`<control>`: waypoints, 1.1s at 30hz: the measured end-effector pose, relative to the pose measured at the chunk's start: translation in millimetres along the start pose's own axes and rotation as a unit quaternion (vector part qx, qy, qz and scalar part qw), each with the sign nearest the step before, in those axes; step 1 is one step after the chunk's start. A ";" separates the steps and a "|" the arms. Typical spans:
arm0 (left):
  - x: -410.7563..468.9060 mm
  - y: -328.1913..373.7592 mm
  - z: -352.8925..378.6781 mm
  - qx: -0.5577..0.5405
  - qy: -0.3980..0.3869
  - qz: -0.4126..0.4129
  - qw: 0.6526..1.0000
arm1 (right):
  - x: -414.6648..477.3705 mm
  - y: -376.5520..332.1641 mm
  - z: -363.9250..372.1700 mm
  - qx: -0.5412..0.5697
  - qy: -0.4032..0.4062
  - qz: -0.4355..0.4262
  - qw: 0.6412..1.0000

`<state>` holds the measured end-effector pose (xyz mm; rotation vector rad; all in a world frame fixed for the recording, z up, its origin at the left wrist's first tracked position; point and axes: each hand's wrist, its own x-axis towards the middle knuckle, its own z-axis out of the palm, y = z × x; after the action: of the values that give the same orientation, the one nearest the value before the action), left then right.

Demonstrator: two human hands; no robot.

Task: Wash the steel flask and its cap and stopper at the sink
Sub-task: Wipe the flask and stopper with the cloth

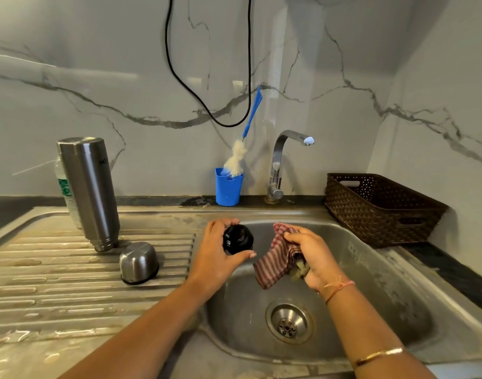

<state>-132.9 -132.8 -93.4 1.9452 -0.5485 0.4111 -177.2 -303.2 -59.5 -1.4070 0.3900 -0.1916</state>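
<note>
Stopper (237,239) gripped in left hand (220,253) fingers over sink (371,269); right hand (311,258) clutches checked cloth (275,263). Flask (89,190), cap (138,262) inverted on drainboard. Likely next: wipe stopper.

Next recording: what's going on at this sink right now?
A person works at the sink. The left hand grips the black stopper over it, while the right hand holds a red-checked cloth beside the stopper. The steel flask stands mouth-down on the drainboard, with its cap mouth-down next to it. No water is visible at the tap.
</note>
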 end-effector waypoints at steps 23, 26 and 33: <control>-6.9 11.6 -0.7 -0.225 -0.089 -0.073 0.968 | 13.4 -5.4 -19.7 0.132 0.097 0.067 0.984; -6.6 11.7 -1.6 -0.240 -0.092 -0.075 0.964 | 15.4 -4.4 -19.6 0.130 0.099 0.068 0.984; -6.3 10.8 -4.0 -0.291 -0.119 -0.108 0.943 | 17.9 -1.3 -20.1 0.121 0.103 0.072 0.985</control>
<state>-144.2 -131.9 -86.9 1.4601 -0.5297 -0.1256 -168.1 -328.2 -63.3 -1.1181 0.6171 -0.2592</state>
